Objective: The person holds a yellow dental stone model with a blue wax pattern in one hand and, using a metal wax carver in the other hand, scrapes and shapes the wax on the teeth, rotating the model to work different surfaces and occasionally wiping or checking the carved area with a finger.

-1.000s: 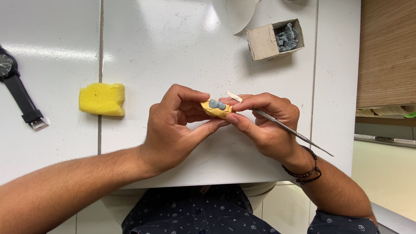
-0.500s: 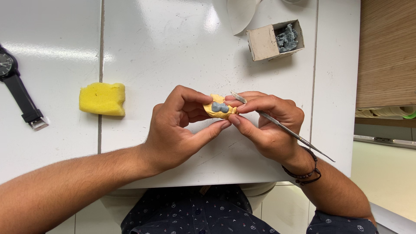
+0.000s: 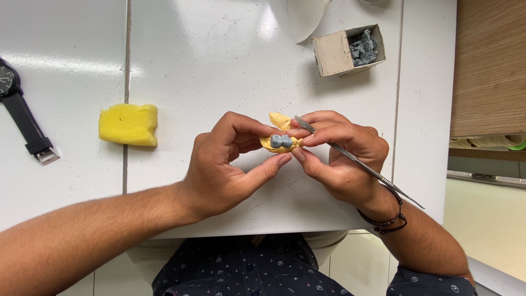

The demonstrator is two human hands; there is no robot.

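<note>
- White tabletop (image 3: 219, 60) fills most of the head view, with a wood-grain panel (image 3: 487, 66) along the right side and the person's dark patterned shirt (image 3: 257, 268) at the bottom edge.
- Above the table's near edge, both hands meet around a small yellow dental model (image 3: 280, 141) that carries two grey-blue teeth on its front.
- The left hand (image 3: 219, 170) is closed on the model, thumb under it and fingertips on its upper left side.
- The right hand (image 3: 342, 159) pinches the model's right end between thumb and forefinger, and the same hand grips a thin metal instrument (image 3: 356, 161); the tool's flat tip lies just beside the top of the model, and its shaft runs down past the wrist, which wears a dark bead bracelet (image 3: 386, 219).
- A yellow sponge (image 3: 129, 124) lies on the table to the left, well apart from the hands.
- A black wristwatch (image 3: 19, 112) rests at the far left edge.
- A small open cardboard box (image 3: 335, 53) with grey pieces inside sits near the top right, beside a white curved object (image 3: 307, 16) cut off by the top edge.
</note>
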